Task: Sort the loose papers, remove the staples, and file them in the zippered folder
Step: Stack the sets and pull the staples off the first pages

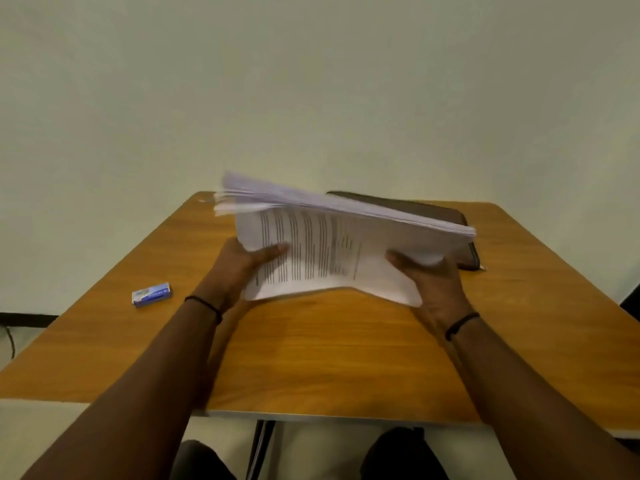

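A thick stack of white printed papers (322, 247) is held up above the wooden table (311, 358), tilted with its near face showing lines of text. My left hand (242, 265) grips the stack's left edge, thumb on the front sheet. My right hand (429, 275) grips the right edge, thumb on the front. The upper edges of the sheets are fanned and blurred. A dark brown zippered folder (433, 207) lies flat at the table's far right, mostly hidden behind the papers.
A small blue and white box (151, 294) lies on the table's left side. A pale wall stands right behind the table. The table's near edge is close to my knees, and a metal leg shows beneath it.
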A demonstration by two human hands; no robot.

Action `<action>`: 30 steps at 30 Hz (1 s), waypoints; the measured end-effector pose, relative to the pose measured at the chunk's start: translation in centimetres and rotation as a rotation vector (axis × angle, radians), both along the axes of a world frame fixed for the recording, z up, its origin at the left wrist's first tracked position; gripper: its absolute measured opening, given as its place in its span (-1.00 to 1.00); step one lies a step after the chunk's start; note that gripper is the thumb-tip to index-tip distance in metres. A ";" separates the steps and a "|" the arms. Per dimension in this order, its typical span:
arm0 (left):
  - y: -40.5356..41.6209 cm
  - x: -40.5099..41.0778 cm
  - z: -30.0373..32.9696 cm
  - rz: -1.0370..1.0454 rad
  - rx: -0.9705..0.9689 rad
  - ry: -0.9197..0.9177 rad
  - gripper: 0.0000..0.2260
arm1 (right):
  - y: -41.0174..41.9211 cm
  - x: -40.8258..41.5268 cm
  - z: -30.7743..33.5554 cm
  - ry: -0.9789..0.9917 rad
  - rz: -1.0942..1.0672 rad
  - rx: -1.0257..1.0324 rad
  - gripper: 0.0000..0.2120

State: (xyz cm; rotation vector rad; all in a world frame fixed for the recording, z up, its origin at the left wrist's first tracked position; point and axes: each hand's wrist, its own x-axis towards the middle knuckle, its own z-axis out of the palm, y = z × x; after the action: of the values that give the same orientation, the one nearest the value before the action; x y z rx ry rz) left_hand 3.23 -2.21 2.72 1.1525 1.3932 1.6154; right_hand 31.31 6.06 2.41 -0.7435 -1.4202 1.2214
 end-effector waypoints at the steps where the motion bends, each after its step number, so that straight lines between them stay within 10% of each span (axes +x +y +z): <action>1: 0.4 -0.2 0.6 0.028 0.039 0.018 -0.70 | 0.3 -0.3 0.9 0.008 -0.017 0.016 -0.61; 30: 0.0 -0.2 0.1 0.012 0.103 -0.021 -0.74 | 0.4 -1.6 0.2 0.027 -0.064 -0.022 -0.71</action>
State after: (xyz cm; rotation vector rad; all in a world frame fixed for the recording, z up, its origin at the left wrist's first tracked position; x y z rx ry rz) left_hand 3.03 -2.19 2.80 1.1843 1.3189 1.7202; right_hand 29.69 6.50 2.58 -0.7798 -1.3531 1.1947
